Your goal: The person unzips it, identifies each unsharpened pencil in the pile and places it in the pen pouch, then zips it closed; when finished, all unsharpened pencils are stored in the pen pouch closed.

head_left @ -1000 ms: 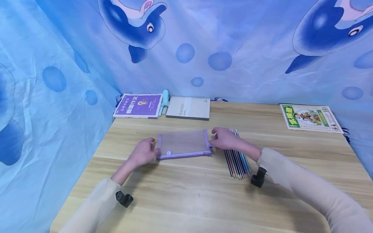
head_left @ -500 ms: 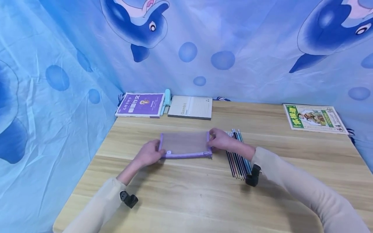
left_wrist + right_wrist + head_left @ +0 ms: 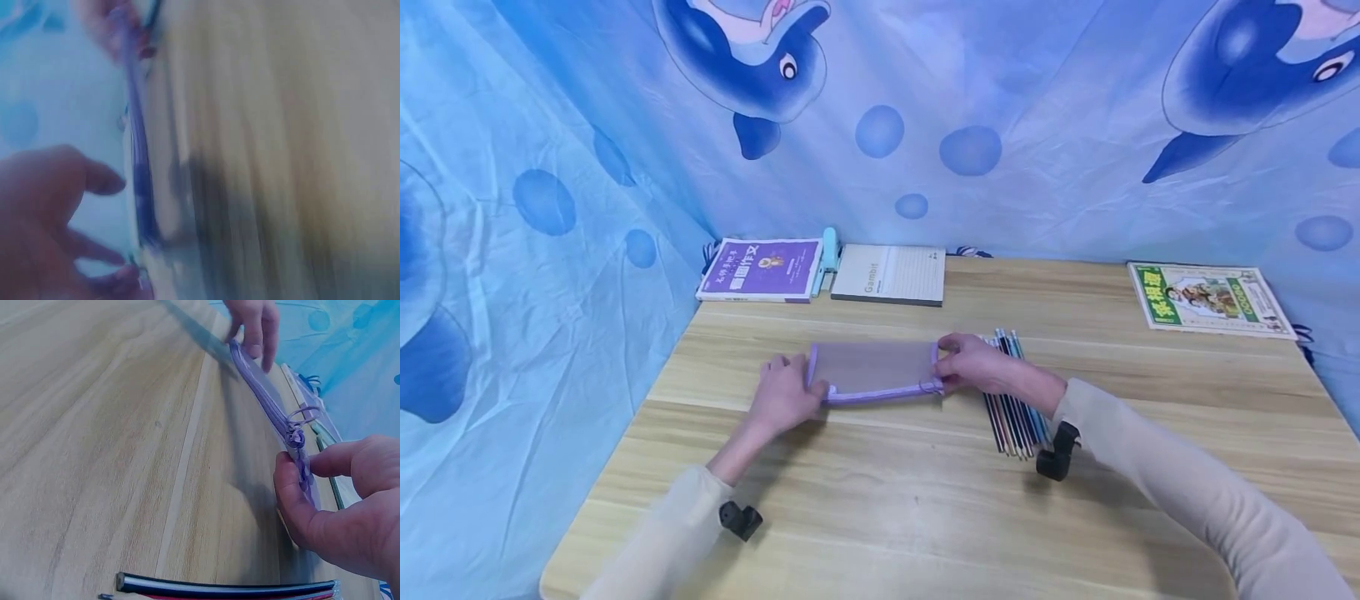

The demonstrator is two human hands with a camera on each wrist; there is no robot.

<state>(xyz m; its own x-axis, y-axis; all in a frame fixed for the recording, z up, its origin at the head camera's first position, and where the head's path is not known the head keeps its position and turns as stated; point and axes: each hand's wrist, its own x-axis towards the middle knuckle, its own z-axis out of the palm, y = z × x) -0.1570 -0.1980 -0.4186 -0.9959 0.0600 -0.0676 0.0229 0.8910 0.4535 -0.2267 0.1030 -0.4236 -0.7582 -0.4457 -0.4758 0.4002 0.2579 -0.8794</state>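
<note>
A see-through zip pouch (image 3: 876, 367) with purple edging is held a little above the table, its zip edge (image 3: 259, 387) towards me. My right hand (image 3: 976, 363) pinches its right end between thumb and fingers, as the right wrist view shows up close. My left hand (image 3: 784, 395) is at the pouch's left end. In the blurred left wrist view, that hand's thumb and fingers (image 3: 103, 178) are spread apart beside the purple edge, not closed on it. Several pencils (image 3: 1017, 417) lie bunched on the table under my right forearm.
At the back stand a purple-covered book (image 3: 762, 268), a turquoise object (image 3: 827, 254) and a Gambit notebook (image 3: 889, 273), all lying by the curtain. A green-and-yellow booklet (image 3: 1210, 298) lies at the back right. Blue dolphin curtains (image 3: 925, 100) border the wooden table (image 3: 880, 508).
My right hand came in from beside the pouch and took hold of its right end. My left hand touched the left end, then its fingers loosened. The pouch rose slightly off the table.
</note>
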